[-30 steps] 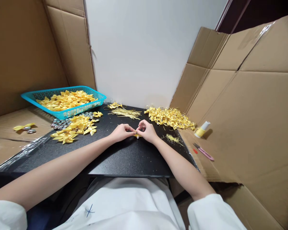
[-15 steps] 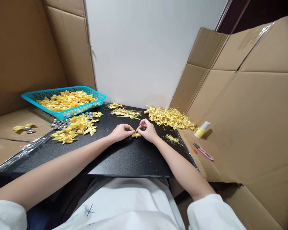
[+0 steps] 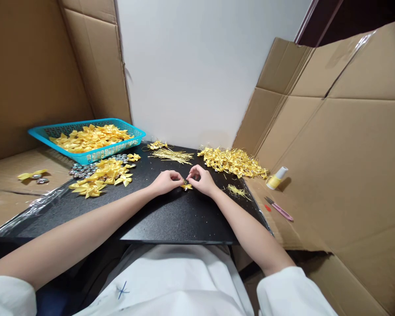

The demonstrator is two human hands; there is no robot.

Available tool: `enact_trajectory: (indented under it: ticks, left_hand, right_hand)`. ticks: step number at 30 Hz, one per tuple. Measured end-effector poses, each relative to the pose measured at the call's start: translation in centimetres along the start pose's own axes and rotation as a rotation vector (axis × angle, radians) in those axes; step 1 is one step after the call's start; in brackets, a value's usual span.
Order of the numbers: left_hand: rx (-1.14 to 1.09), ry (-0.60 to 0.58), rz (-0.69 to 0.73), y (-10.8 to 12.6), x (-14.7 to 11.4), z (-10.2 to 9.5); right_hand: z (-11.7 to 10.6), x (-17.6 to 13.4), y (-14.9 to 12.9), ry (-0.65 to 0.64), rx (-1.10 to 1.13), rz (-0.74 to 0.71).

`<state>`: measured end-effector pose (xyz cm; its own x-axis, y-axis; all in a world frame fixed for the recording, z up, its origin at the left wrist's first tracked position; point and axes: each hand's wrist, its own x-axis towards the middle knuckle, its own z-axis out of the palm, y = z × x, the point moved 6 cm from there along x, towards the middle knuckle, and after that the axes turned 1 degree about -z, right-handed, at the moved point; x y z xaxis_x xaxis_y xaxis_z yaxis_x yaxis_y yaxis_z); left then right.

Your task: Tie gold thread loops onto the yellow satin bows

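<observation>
A small yellow ribbon bow (image 3: 186, 187) is between my hands, low over the black table (image 3: 171, 219). My left hand (image 3: 168, 181) comes from the left with thumb and fingers pinched at the bow's top. From the other side, my right hand (image 3: 202, 180) has thumb and forefinger pinched together close to it, where a thin gold cord (image 3: 184, 181) shows as a small loop. The fingertips hide most of the cord, and which hand grips which part is hard to see. Behind them lies a bundle of gold cords (image 3: 173, 156).
Yellow bows fill a teal basket (image 3: 85, 157) at the left. Loose bows (image 3: 107, 173) and silver buttons (image 3: 82, 170) lie before it. At the right are a heap of corded bows (image 3: 233, 161), cord scraps (image 3: 238, 191), a thread spool (image 3: 276, 178) and pink snips (image 3: 281, 211). Cardboard walls (image 3: 349, 145) stand around.
The cord between my fingertips now shows as a small loop, and the bow has turned slightly. My right hand has shifted a little; my left has hardly moved.
</observation>
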<state>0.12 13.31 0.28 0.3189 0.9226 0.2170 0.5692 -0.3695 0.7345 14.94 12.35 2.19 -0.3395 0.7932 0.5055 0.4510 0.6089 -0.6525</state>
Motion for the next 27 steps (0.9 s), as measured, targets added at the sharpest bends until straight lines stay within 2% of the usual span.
enact_trajectory:
  ticks: [4, 11, 22, 27]
  left_hand:
    - [0.023, -0.008, 0.011, -0.3, 0.1, 0.06]
    - [0.039, -0.021, 0.027, -0.15, 0.12, 0.08]
    - [0.027, -0.026, 0.029, 0.3, 0.03, -0.26]
    - [0.03, -0.034, 0.052, 0.53, -0.03, -0.25]
  right_hand:
    - [0.27, -0.12, -0.47, -0.053, -0.047, -0.053]
    - [0.91, -0.14, -0.1, -0.12, -0.077, -0.016]
    - [0.27, 0.12, 0.4, -0.046, -0.04, -0.039]
    - [0.57, 0.0, 0.09, -0.085, 0.039, -0.048]
